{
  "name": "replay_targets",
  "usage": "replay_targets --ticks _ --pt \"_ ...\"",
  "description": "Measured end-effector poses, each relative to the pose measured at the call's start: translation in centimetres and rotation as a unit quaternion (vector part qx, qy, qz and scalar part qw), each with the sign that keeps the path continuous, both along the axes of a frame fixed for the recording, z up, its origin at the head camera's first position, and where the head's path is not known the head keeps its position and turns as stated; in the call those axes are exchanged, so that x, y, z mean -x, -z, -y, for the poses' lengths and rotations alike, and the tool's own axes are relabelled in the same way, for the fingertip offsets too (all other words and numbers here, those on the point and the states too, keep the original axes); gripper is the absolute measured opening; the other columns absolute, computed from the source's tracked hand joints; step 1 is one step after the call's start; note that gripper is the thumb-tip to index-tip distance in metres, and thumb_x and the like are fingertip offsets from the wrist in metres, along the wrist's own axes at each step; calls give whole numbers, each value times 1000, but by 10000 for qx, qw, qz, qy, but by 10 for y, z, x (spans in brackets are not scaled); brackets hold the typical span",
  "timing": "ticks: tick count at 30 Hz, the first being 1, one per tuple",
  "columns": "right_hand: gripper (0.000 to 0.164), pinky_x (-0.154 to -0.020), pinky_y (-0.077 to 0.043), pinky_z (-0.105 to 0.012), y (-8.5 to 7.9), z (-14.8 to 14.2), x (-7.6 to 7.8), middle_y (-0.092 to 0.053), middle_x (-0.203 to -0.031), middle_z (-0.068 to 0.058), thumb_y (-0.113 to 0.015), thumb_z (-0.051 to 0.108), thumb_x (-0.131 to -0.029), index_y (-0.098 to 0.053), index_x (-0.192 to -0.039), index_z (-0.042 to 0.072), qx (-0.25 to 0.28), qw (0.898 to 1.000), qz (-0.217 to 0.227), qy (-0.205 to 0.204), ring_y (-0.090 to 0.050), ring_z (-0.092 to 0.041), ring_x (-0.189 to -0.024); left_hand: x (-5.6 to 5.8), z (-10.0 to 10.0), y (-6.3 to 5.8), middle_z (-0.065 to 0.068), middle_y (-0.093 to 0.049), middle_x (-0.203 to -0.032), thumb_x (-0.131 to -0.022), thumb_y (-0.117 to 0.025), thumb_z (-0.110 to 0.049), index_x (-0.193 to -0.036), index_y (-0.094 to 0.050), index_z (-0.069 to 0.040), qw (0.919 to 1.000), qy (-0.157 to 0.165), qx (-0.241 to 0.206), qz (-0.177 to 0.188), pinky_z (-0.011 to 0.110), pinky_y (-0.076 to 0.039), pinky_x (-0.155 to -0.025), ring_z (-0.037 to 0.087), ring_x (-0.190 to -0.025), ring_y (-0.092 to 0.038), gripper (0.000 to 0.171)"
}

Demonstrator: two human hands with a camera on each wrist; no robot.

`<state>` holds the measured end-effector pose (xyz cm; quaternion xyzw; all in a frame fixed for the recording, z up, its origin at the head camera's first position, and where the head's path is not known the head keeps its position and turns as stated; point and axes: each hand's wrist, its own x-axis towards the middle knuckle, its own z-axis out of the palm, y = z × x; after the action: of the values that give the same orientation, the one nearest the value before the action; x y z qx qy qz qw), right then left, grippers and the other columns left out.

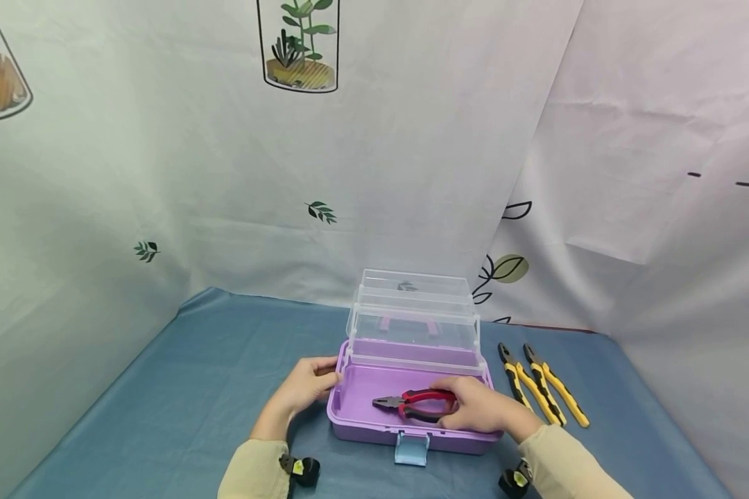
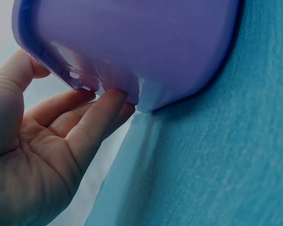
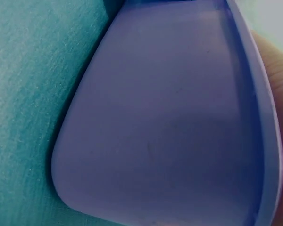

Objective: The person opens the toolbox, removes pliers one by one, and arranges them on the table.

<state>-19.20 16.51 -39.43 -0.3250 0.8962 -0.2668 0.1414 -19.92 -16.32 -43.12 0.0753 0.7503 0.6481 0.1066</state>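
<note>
A purple toolbox (image 1: 374, 434) stands on the table with its clear lid (image 1: 418, 326) raised at the back. My left hand (image 1: 306, 388) holds the box's left side; the left wrist view shows the thumb at the rim and the fingers against the outer wall. Inside the box, my right hand (image 1: 477, 407) grips red-and-black combination pliers (image 1: 406, 399) by the handles, their jaws pointing left. In the right wrist view the box wall (image 3: 155, 113) hides most of that hand, and the pliers are out of sight there.
Two yellow-and-black pliers (image 1: 521, 378) (image 1: 555, 384) lie side by side on the blue cloth, right of the box. A light blue latch (image 1: 411, 449) hangs down at the box front. White patterned fabric (image 1: 412, 173) stands behind the table and along its sides.
</note>
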Motion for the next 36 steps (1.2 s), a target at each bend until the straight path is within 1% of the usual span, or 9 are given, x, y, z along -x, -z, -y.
replay_targets --ticks 2,7,11,14,19,26,29,36 --pt "56 -65 -46 -18 0 -2 -1 -65 -105 -4 -73 25 -73 -59 -123 3 53 10000 -13 28 -54 -5 -79 1 -1 1 33 -54 -126 -86 -60 -8 -132 -44 15 10000 -7 8 16 38 -58 -83 32 -105 -63 55" --pt "59 -60 -46 -18 -1 -6 -5 -63 -97 -5 -74 26 -74 -56 -126 3 259 9995 -18 205 -51 -3 -72 2 -3 1 33 -54 -126 -85 -61 -9 -132 -44 15 10000 -22 19 56 38 -58 -83 31 -105 -63 55" --pt "63 -61 -47 -19 -2 -10 -9 -62 -97 -6 -75 26 -75 -55 -128 0 479 9982 -109 342 -52 -5 -73 1 -4 1 33 -53 -127 -84 -61 -9 -132 -44 15 10000 -48 30 68 38 -58 -82 32 -105 -63 56" --pt "63 -61 -46 -18 -1 -12 -10 -61 -98 -7 -74 27 -76 -54 -129 -2 533 9975 -193 423 -51 -5 -76 2 -4 2 33 -54 -126 -85 -61 -9 -132 -45 14 9999 -64 82 58 38 -58 -81 31 -104 -64 56" --pt "62 -63 -47 -20 1 -16 -13 -61 -95 -7 -74 29 -78 -54 -130 1 622 9967 -176 486 -52 -6 -78 2 -4 3 32 -55 -126 -85 -61 -10 -132 -45 13 9998 -69 147 81 38 -58 -81 29 -103 -64 55" --pt "61 -68 -51 -21 4 -21 -16 -63 -106 -11 -75 30 -78 -55 -130 3 965 9933 -157 615 -57 -8 -85 4 -6 2 32 -54 -127 -85 -62 -10 -133 -44 13 9999 -8 112 104 38 -58 -82 31 -105 -63 56" --pt "60 -70 -52 -21 5 -22 -17 -64 -108 -13 -75 28 -78 -56 -129 3 1147 9912 -174 635 -59 -9 -87 5 -6 2 32 -53 -128 -86 -61 -10 -134 -44 13 9999 18 115 126 38 -58 -82 32 -105 -63 56" --pt "62 -75 -55 -22 7 -17 -16 -64 -115 -15 -76 27 -78 -55 -130 1 1362 9875 -400 687 -62 -11 -91 6 0 0 31 -54 -128 -86 -62 -12 -135 -44 11 9997 -29 214 133 38 -58 -83 27 -105 -63 56"
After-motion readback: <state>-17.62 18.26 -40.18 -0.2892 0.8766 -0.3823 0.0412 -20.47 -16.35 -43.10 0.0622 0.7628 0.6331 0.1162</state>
